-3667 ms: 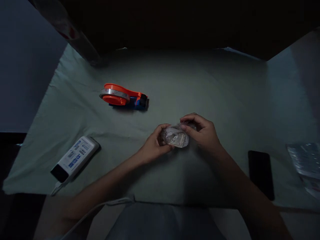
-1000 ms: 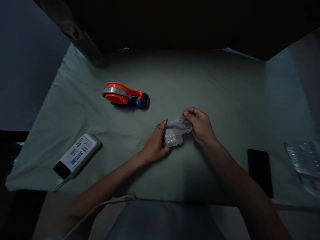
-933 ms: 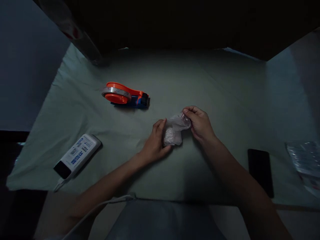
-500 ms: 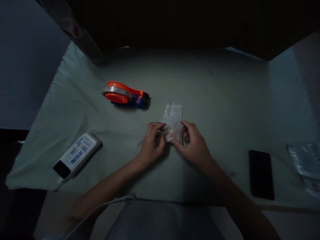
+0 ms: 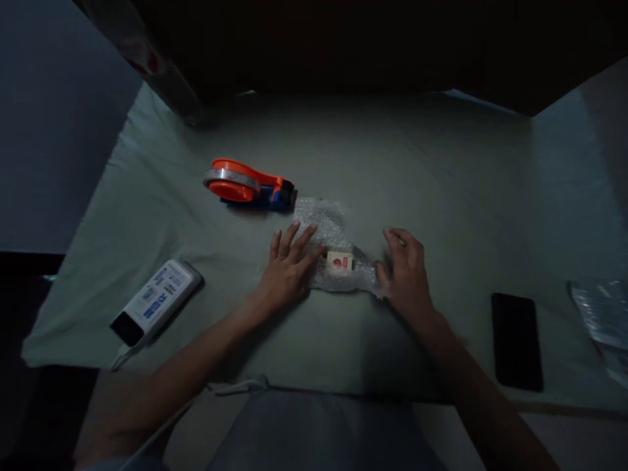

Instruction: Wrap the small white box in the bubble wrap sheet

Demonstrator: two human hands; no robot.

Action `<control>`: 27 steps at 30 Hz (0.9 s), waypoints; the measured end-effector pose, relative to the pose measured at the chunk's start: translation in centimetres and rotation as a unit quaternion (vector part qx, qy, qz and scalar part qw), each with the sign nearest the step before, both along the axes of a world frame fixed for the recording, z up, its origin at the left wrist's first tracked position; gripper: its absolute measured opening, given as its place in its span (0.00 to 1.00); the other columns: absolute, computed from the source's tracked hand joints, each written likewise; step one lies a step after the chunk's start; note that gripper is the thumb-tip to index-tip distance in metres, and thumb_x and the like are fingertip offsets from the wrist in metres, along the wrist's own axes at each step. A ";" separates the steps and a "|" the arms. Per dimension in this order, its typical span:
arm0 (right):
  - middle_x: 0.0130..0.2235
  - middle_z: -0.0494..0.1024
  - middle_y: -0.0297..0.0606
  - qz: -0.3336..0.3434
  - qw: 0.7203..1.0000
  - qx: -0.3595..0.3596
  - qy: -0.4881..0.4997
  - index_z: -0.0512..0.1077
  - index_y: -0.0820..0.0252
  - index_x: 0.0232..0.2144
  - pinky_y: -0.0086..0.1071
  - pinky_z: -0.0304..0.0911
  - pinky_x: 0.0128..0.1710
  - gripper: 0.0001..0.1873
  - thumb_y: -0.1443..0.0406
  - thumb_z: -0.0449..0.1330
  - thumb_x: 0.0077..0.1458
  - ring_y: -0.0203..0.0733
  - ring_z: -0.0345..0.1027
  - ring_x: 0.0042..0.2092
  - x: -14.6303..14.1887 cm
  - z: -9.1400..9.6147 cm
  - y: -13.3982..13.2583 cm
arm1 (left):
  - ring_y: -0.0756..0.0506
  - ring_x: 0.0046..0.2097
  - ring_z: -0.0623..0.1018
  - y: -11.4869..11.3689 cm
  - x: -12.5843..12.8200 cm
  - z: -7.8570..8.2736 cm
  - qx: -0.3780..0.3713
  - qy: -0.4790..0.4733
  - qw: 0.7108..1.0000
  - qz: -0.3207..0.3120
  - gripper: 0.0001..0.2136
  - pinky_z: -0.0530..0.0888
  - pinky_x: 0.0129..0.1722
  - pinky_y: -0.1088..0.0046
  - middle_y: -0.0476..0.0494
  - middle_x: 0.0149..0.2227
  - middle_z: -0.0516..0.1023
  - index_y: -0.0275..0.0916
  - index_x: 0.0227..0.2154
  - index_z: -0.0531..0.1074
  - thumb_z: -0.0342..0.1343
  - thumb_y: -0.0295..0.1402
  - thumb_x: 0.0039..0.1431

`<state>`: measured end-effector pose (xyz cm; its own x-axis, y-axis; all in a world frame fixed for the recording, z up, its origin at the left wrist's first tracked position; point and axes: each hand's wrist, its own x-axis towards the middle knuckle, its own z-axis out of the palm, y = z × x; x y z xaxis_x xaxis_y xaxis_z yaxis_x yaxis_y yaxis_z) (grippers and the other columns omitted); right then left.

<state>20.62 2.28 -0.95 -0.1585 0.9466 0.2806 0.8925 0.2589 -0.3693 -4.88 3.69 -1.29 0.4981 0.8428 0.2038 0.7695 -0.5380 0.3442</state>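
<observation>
A sheet of bubble wrap (image 5: pixel 321 219) lies unfolded on the cloth in front of me. On it sits a small cream-coloured box (image 5: pixel 339 261) with red print, its lower part overlapped by clear wrap. My left hand (image 5: pixel 289 265) is open, its fingers spread over the wrap's left side, with the index fingertip close to the box. At the wrap's right end is my right hand (image 5: pixel 406 275), thumb and fingers apart and the thumb touching the wrap's edge. The underside of this hand is hidden.
An orange and blue tape dispenser (image 5: pixel 250 183) stands beyond my left hand. To the left lies a white power bank (image 5: pixel 157 301) with a cable. A black phone (image 5: pixel 517 341) and clear plastic packaging (image 5: pixel 603 314) lie right. A dark panel (image 5: pixel 343 46) borders the back.
The bubble wrap, folded into a narrow packet before, is now spread open and shows the small box. My left hand has flattened onto it, and my right hand has moved right.
</observation>
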 end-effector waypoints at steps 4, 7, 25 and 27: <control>0.58 0.58 0.51 0.016 0.998 0.024 -0.059 0.58 0.57 0.57 0.52 0.55 0.57 0.27 0.70 0.53 0.55 0.54 0.50 0.61 1.1 0.0 1.0 | 0.36 0.66 0.52 1.5 -0.8 1.2 -0.066 0.000 0.998 -0.004 0.11 0.39 0.63 0.42 0.45 0.54 0.71 0.39 0.36 0.73 0.49 0.25 0.53; 0.56 0.61 0.53 -0.014 0.999 0.009 -0.041 0.59 0.62 0.56 0.54 0.56 0.56 0.27 0.67 0.56 0.52 0.56 0.53 0.59 2.2 -0.6 1.6 | 0.40 0.63 0.62 2.0 -1.1 1.8 -0.141 -0.069 0.987 0.031 0.13 0.45 0.64 0.45 0.43 0.50 0.75 0.39 0.41 0.72 0.42 0.32 0.63; 0.54 0.70 0.46 0.239 0.963 -0.070 0.101 0.67 0.59 0.53 0.53 0.52 0.61 0.19 0.64 0.49 0.61 0.50 0.50 0.64 -0.6 3.4 1.8 | 0.46 0.29 0.74 -4.0 1.2 4.4 -0.121 -0.003 0.974 -0.192 0.16 0.70 0.34 0.69 0.44 0.25 0.76 0.35 0.26 0.72 0.44 0.34 0.66; 0.52 0.71 0.46 0.233 0.968 -0.059 0.073 0.74 0.59 0.39 0.53 0.55 0.59 0.13 0.63 0.51 0.60 0.52 0.51 0.63 -0.6 3.2 1.8 | 0.47 0.27 0.74 -5.0 1.1 4.8 -0.146 -0.001 0.966 -0.213 0.16 0.69 0.31 0.70 0.46 0.23 0.75 0.36 0.24 0.71 0.45 0.34 0.65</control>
<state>20.07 4.11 2.30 -0.5431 0.8086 0.2262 0.6246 0.5691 -0.5347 -3.79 -1.28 3.46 0.8122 0.5833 -0.0098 0.4986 -0.6853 0.5308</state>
